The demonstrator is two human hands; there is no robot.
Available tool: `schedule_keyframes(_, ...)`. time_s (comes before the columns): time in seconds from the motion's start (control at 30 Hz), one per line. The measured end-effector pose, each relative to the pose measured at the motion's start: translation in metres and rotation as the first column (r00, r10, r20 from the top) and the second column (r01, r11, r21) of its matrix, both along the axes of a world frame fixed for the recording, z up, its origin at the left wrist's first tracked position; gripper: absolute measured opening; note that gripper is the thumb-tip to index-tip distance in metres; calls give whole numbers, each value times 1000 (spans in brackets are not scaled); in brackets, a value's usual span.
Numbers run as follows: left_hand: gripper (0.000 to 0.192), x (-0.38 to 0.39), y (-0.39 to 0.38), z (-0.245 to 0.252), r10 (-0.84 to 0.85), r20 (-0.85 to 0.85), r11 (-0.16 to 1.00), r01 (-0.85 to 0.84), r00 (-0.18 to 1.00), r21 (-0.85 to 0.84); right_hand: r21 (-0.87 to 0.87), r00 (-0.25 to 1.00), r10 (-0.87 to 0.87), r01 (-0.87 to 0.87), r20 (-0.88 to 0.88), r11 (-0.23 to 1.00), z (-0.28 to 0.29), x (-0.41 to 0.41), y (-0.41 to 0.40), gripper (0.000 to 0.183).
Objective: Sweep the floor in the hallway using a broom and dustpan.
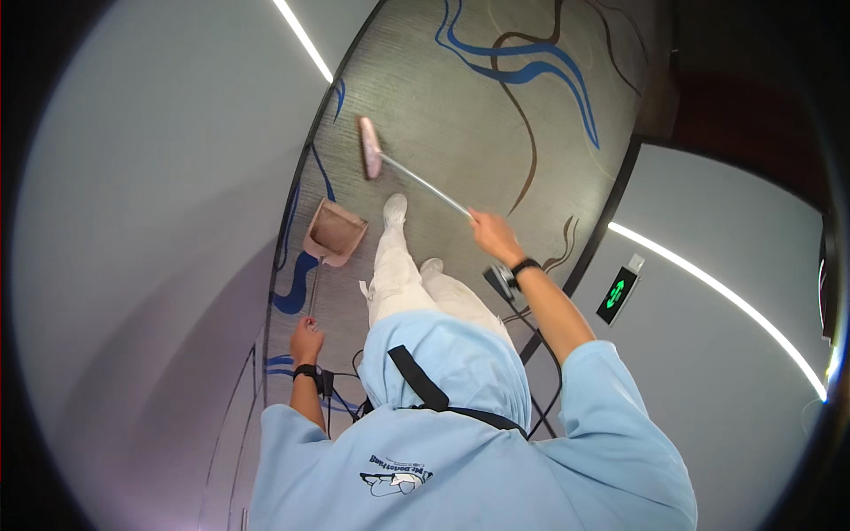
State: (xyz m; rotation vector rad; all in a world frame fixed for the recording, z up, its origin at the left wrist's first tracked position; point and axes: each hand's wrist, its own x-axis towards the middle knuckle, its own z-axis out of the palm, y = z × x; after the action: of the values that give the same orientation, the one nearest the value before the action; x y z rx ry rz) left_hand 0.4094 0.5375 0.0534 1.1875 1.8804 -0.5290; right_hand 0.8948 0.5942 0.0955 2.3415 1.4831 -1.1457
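Observation:
My left hand (307, 340) is closed around the upper end of the handle of a pink long-handled dustpan (335, 232), whose pan rests on the patterned carpet beside the left wall. With my right hand (495, 233) I grip the metal handle of a broom (370, 147). The pink broom head is ahead of my left foot, farther forward than the dustpan and apart from it. Its bristles are slightly blurred. Both wrists wear black straps with small devices and cables.
A grey wall (166, 166) with a light strip runs close along the left. On the right stands another grey wall (697, 372) bearing a lit green exit sign (617, 294). The grey carpet (438, 119) with blue and brown curves stretches forward between them. A dark opening lies at the upper right.

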Motion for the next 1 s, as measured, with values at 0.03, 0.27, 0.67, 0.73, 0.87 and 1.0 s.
schedule_keyframes(0.03, 32, 1, 2, 4, -15, 13, 999, 15, 1000, -29, -26, 999, -14, 15, 51, 1000, 8, 10, -27, 35)
schedule_keyframes(0.27, 35, -18, -30, -14, -1, 73, 1000, 3, 997, -21, -217, 924, -204, 282, 323, 935, 47, 91, -224, 41)
schedule_keyframes(0.67, 27, -63, -24, -70, -46, 38, 998, 48, 998, -49, -3, 915, -382, 386, 130, 923, 103, 39, -199, 34)
schedule_keyframes(0.73, 27, -60, -17, -72, -59, 79, 997, 62, 995, -38, 53, 951, -308, 308, 0, 950, 89, 24, -157, 34)
schedule_keyframes(0.87, 26, -37, 24, -55, -5, 37, 999, 7, 999, -46, 86, 960, -245, 258, -135, 962, 13, -21, -50, 36)
schedule_keyframes(1.0, 26, -63, 16, -45, -67, -23, 997, 65, 998, -51, 108, 953, -220, 246, -207, 963, -55, -69, 22, 32)
